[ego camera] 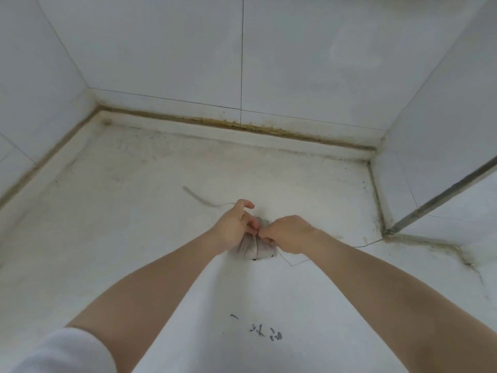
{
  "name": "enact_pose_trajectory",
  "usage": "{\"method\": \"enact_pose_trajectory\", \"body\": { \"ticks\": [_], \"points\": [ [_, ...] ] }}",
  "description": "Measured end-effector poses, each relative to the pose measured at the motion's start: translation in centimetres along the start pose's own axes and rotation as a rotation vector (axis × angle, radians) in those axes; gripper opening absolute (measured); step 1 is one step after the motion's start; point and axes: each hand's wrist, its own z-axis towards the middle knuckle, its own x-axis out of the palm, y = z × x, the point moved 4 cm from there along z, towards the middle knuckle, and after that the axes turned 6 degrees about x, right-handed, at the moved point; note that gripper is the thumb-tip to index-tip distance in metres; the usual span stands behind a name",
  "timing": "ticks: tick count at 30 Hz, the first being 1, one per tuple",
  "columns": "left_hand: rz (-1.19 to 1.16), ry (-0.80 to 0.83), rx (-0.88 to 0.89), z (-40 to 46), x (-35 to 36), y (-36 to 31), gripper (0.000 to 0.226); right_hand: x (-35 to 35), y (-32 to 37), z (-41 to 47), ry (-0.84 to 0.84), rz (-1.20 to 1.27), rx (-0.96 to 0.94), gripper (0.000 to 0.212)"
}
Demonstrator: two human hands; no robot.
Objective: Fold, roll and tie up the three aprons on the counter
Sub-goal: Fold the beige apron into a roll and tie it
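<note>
- Grey cloth, soft and creased, forms the rolled apron (255, 247): a small, tight bundle lying on the counter (150, 238) near its middle, between the two hands.
- A thin strap of the same pale cloth crosses the roll, and fine pleats run along the bundle's length.
- One loose strap end (200, 198) trails away to the left over the counter, flat and ribbon-like, curving in a shallow bend.
- The left hand (235, 227) rests on the left end of the roll, its fingers curled and pinching the strap at the top of the bundle; its forefinger arches above the others.
- The right hand (289, 234) is closed over the right end of the roll, fingertips pinching the strap just beside the left hand's fingers, so the two hands touch there.
- Dark handwritten marks (266, 332) sit on the counter near the person, between the forearms; they look like scrawled characters, but they are too small and blurred to read.
- The counter is a white, smooth, matt surface, smudged with grey stains toward the back, and a thin dark crack runs across it on the right.
- Large, glossy, pale tiles (161, 55) cover the walls behind and at both sides, with thin dark joints.
- The seam (242, 126) where the counter meets the back wall is stained brown and yellowish.
- A white sleeve (61, 351) covers the left upper arm; both forearms are bare.
</note>
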Motion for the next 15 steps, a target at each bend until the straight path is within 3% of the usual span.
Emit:
{"method": "enact_pose_trajectory", "body": {
  "ticks": [2, 7, 9, 11, 13, 15],
  "points": [
    [0.109, 0.02, 0.004, 0.7, 0.4, 0.3, 0.035, -1.2, 0.0, 0.2, 0.073, -0.006, -0.127, 0.013],
    [0.295, 0.195, -0.048, 1.3, 2.6, 1.1, 0.042, -6.2, 0.4, 0.7, 0.065, 0.554, -0.198, 0.006],
    [0.278, 0.239, -0.074, 1.4, 3.2, 1.1, 0.037, -6.9, 1.0, 1.2, 0.099, 0.731, -0.233, 0.007],
    [0.252, 0.236, -0.108, 1.6, 3.3, 0.9, 0.017, -6.3, 1.8, 1.6, 0.118, 0.788, -0.251, 0.011],
    [0.204, 0.199, -0.073, 2.2, 3.1, 0.7, 0.023, -5.6, 2.5, 1.9, 0.122, 0.798, -0.277, 0.011],
    [0.207, 0.211, -0.043, 2.5, 2.7, 0.5, 0.032, -5.5, 2.7, 2.1, 0.142, 0.97, -0.305, 0.009]
  ]
}}
